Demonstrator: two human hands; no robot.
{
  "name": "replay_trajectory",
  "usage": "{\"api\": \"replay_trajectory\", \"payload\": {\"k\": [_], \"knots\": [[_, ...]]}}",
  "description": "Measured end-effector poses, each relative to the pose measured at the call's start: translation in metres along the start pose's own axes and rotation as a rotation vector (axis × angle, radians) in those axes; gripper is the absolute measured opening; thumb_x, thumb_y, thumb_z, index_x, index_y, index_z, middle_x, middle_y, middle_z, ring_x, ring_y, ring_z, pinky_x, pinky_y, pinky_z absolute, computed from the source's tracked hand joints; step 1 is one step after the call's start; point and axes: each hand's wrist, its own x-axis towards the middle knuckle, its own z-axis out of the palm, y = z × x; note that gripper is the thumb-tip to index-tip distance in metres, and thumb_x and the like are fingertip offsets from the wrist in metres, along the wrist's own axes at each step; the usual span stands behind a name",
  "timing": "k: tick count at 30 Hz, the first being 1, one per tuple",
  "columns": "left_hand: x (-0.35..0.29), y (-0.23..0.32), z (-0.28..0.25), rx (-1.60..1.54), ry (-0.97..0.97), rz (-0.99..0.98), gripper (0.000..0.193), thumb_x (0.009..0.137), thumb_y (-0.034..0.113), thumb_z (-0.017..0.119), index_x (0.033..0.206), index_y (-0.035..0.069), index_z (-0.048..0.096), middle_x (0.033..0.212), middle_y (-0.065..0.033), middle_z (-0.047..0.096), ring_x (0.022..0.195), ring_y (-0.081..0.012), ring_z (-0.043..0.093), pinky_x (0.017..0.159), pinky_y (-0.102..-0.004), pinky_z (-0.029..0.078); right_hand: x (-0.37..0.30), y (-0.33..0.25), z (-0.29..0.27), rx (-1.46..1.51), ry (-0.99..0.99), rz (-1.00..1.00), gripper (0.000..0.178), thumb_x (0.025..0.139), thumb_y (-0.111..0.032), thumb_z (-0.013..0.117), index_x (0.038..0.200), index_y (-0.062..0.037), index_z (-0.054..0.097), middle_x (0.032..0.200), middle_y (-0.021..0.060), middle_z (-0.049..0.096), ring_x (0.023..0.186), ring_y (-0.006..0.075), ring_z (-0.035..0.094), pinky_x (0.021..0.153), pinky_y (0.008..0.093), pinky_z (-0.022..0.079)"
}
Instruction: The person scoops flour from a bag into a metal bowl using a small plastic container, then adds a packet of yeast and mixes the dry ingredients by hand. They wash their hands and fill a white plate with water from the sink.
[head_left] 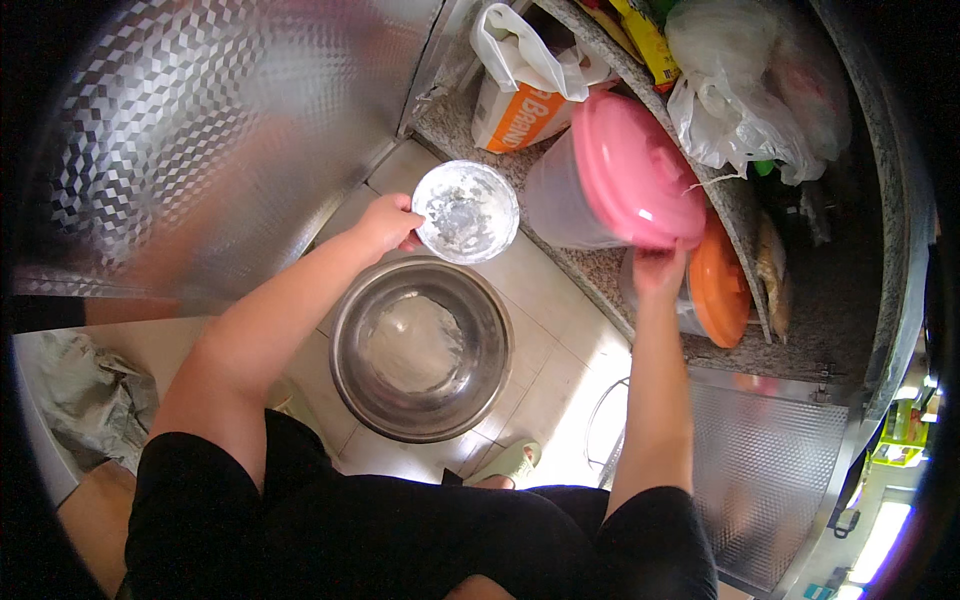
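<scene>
My left hand [389, 226] grips the rim of a small round bowl [466, 212], its inside dusted with white powder. Below the bowl, a wide steel basin [345, 350] stands on the floor with a heap of white, flour-like powder [412, 343] in it. My right hand [660, 268] is closed at the near edge of a pink lid [640, 165], its fingers slightly blurred and partly hidden. That lid sits on a clear plastic tub [562, 200] in the cupboard. Just beside my right hand is a second tub with an orange lid [718, 285].
A white and orange bag [520, 110] stands behind the pink-lidded tub. Plastic bags [735, 95] lie on the stone shelf [610, 45]. Patterned metal doors hang open at left [230, 130] and lower right [760, 460]. My foot in a light shoe [515, 462] is near the basin.
</scene>
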Motion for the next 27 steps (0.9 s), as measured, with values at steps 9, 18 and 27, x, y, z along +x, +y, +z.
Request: {"api": "replay_trajectory", "payload": {"k": [9,18,27], "knots": [[-0.002,-0.002,-0.003,0.046,0.009,0.029,0.010,0.080,0.012,0.054,0.084,0.004,0.052,0.077,-0.0066,0.059,0.064,-0.0148,0.058,0.051,-0.0263,0.045,0.047,-0.029,-0.011,-0.375,0.080,-0.041,0.040,0.085,-0.042,0.044,0.111,-0.0118,0.047,0.107,0.0035,0.052,0.093,0.0183,0.050,0.077,0.0327,0.044],[0.000,-0.002,-0.002,0.017,-0.031,0.000,0.011,0.079,0.012,0.054,0.086,0.004,0.051,0.079,-0.0068,0.058,0.066,-0.0152,0.058,0.051,-0.0264,0.046,-0.042,-0.003,0.005,-0.382,0.253,0.361,0.073,0.078,-0.056,0.048,0.128,-0.0078,0.026,0.127,0.0163,0.033,0.106,0.0343,0.047,0.076,0.0425,0.047],[0.007,-0.006,-0.001,-0.026,-0.039,-0.011,0.013,0.080,0.014,0.053,0.088,0.004,0.051,0.080,-0.0063,0.058,0.066,-0.0150,0.058,0.054,-0.0265,0.046,-0.036,0.001,0.042,-0.084,0.003,0.228,0.058,0.086,-0.044,0.041,0.128,-0.0076,0.023,0.131,0.0177,0.024,0.114,0.0400,0.035,0.086,0.0530,0.042]]}}
